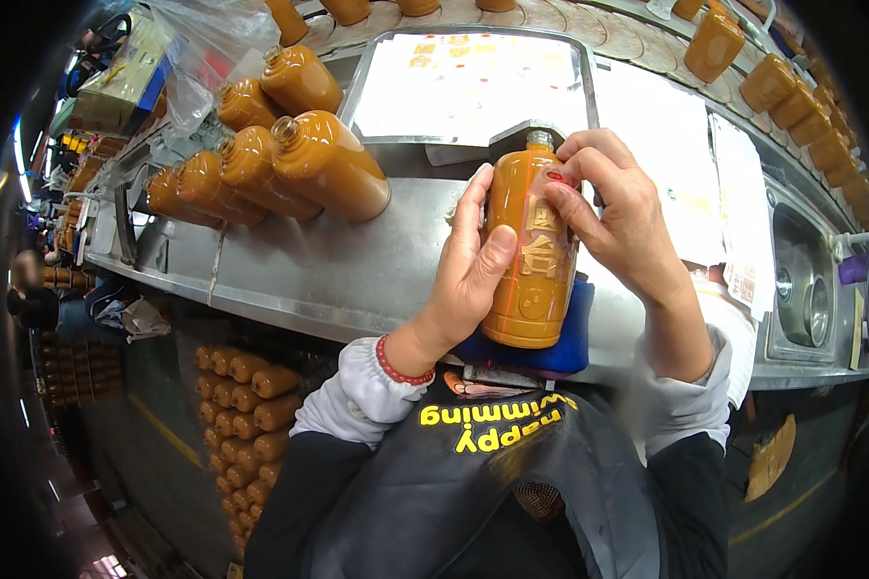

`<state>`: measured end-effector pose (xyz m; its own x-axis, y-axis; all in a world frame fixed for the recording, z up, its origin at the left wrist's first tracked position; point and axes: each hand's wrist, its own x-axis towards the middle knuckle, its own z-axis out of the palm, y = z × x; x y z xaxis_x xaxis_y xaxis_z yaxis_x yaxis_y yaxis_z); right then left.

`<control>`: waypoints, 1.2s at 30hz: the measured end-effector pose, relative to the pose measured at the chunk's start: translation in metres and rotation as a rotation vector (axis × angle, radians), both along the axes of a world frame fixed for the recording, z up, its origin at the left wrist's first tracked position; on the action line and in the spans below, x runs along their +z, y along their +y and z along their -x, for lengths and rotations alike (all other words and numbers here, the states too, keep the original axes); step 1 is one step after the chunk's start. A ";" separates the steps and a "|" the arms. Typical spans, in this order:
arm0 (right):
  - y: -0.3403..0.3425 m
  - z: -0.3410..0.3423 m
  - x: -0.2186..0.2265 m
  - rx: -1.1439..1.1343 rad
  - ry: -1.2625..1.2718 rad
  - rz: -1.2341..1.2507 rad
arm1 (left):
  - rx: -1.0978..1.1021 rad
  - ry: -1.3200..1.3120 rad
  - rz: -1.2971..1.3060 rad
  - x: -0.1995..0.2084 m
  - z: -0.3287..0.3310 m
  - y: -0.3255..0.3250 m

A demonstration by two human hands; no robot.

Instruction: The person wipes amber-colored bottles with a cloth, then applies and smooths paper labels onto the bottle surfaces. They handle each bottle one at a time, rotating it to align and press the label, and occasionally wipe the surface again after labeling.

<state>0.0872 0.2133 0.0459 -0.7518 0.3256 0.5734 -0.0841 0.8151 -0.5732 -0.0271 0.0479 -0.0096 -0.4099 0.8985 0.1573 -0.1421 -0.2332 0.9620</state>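
Observation:
A glossy brown bottle point(521, 314) with a clear threaded neck leans in front of me, its base toward me against a blue pad point(576, 328). Raised gold characters run down its front. My left hand point(465, 275) grips the bottle's left side, the thumb lying on the front and the fingers along the edge. At the upper right shoulder, my right hand point(618, 198) is closed, thumb and forefinger pinching a small decal with a red dot point(554, 177) against the glass. The other right fingers curl beside the neck.
Several matching brown bottles point(333, 169) stand on the steel bench point(290, 261) to the left. Beyond my hands is a metal tray point(406, 140) with a sheet of gold decals. White paper point(657, 125) and a sink point(801, 280) lie right. More bottles point(246, 396) are stacked below left.

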 end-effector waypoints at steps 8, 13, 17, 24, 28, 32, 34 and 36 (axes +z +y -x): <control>-0.003 -0.008 0.010 0.041 -0.002 -0.047 | 0.013 0.211 0.039 -0.009 0.004 -0.001; -0.027 -0.033 0.033 0.072 -0.026 -0.074 | -0.032 0.030 0.027 -0.005 0.002 -0.005; -0.037 -0.057 0.057 0.095 -0.070 0.045 | 0.009 -0.053 -0.048 -0.001 0.000 0.001; 0.049 -0.099 0.045 -0.132 -0.069 0.314 | -0.138 -0.308 0.049 0.012 0.011 0.022; 0.138 -0.089 0.007 -0.343 -0.115 0.494 | -0.190 -0.347 0.089 0.014 0.014 0.029; 0.163 -0.042 -0.024 -0.337 -0.172 0.421 | -0.232 -0.465 0.122 0.013 0.019 0.030; 0.153 -0.012 -0.020 -0.243 -0.116 0.241 | -0.199 -0.473 0.140 0.016 0.013 0.029; 0.138 0.025 0.006 -0.116 -0.146 0.182 | -0.180 -0.469 0.145 0.018 0.013 0.028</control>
<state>0.0622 0.3517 0.0522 -0.7742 0.5022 0.3854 0.0982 0.6967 -0.7106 -0.0400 0.0760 0.0088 -0.2436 0.9601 -0.1372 -0.5906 -0.0346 0.8062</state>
